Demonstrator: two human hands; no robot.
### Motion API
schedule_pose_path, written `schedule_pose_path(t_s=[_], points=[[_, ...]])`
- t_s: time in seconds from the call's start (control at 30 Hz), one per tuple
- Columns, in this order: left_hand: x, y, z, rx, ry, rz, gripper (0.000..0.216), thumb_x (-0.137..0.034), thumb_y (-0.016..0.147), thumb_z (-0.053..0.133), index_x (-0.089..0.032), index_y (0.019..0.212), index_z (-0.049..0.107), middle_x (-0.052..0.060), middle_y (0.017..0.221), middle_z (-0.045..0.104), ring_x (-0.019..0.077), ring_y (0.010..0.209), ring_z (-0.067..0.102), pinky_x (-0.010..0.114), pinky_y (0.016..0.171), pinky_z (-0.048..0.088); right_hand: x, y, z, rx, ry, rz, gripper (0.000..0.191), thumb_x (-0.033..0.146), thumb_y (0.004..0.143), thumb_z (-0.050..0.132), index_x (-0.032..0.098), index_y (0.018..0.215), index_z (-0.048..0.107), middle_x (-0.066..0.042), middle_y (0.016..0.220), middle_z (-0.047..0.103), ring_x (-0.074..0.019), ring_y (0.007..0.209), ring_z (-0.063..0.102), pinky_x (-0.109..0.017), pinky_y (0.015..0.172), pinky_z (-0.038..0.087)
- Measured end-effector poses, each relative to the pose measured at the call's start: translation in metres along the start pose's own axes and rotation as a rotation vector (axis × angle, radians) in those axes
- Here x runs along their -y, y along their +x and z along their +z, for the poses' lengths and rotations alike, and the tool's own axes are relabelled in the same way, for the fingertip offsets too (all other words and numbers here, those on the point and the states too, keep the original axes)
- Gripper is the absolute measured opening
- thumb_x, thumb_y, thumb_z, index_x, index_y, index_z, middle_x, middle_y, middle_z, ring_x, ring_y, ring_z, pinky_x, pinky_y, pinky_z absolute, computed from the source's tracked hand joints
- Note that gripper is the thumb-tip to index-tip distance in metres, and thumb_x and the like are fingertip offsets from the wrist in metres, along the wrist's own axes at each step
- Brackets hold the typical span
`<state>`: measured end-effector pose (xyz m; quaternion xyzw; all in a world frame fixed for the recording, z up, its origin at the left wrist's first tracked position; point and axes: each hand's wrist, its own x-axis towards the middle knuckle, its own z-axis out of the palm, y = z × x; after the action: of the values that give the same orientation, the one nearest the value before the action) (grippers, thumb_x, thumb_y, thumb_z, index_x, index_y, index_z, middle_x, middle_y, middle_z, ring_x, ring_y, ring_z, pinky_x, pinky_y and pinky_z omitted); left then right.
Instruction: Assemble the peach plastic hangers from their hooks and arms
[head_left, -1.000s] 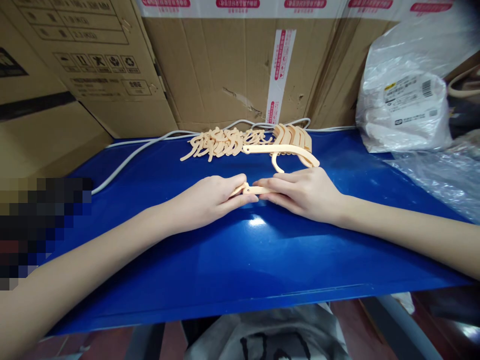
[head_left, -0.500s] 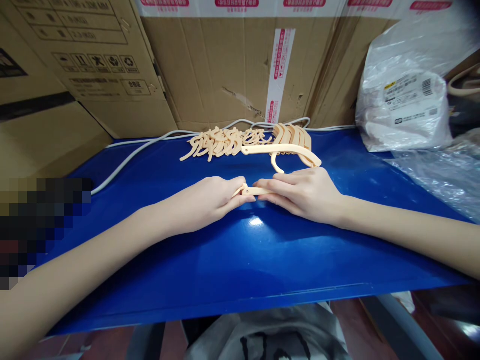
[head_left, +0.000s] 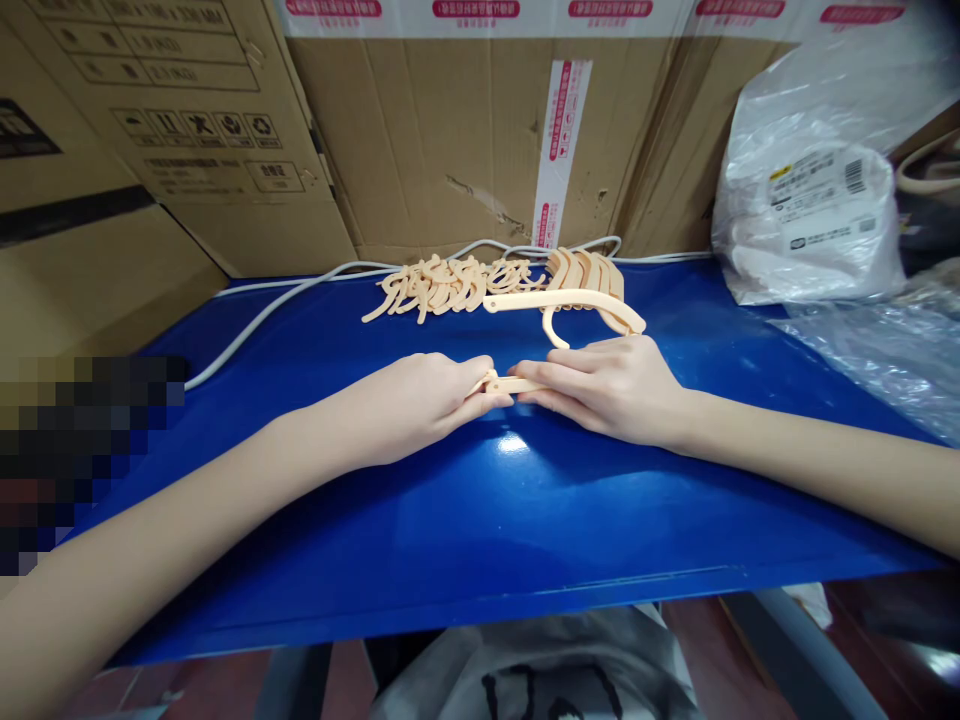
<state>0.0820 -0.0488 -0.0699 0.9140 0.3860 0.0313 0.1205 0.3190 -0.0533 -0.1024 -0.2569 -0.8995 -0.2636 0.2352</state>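
Note:
My left hand [head_left: 420, 400] and my right hand [head_left: 607, 385] meet at the middle of the blue table [head_left: 450, 520]. Both are closed on a small peach plastic piece [head_left: 504, 382], pinched between their fingertips just above the tabletop. Behind them lies a long peach hanger arm with a hook [head_left: 566, 305]. Further back sits a pile of small peach parts [head_left: 442, 282] and a row of curved peach pieces [head_left: 589, 270].
Cardboard boxes [head_left: 450, 130] wall off the back and left. A white cable [head_left: 277, 305] runs along the table's rear. Clear plastic bags [head_left: 810, 200] lie at the right. A pixelated patch covers the left edge.

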Motion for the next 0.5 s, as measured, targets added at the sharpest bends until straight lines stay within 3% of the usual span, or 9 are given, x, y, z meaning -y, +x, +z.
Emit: schedule_pose_path(t_s=[0.33,0.5], points=[[-0.0008,-0.0007,0.0002,0.02,0.037,0.036,0.037,-0.048,0.104,0.034,-0.023,0.077,0.04,-0.003,0.059,0.049,0.0171,0.05,0.044,0.029,0.053,0.025,0.0005,0.0001,0.0006,-0.023,0.003,-0.007,0.039,0.04,0.105,0.041,0.022,0.105,0.075,0.003,0.07,0.072,-0.0085,0.055,0.061,-0.026,0.054,0.034],[-0.0029,0.0,0.0002,0.015,0.269,0.021,0.034,-0.045,0.105,0.034,-0.022,0.087,0.05,-0.001,0.059,0.056,0.0208,0.051,0.054,0.029,0.05,0.024,-0.0006,-0.0008,0.0014,-0.029,0.003,-0.021,0.037,0.04,0.105,0.042,0.021,0.105,0.074,0.003,0.071,0.073,-0.0084,0.054,0.061,-0.027,0.052,0.033]])
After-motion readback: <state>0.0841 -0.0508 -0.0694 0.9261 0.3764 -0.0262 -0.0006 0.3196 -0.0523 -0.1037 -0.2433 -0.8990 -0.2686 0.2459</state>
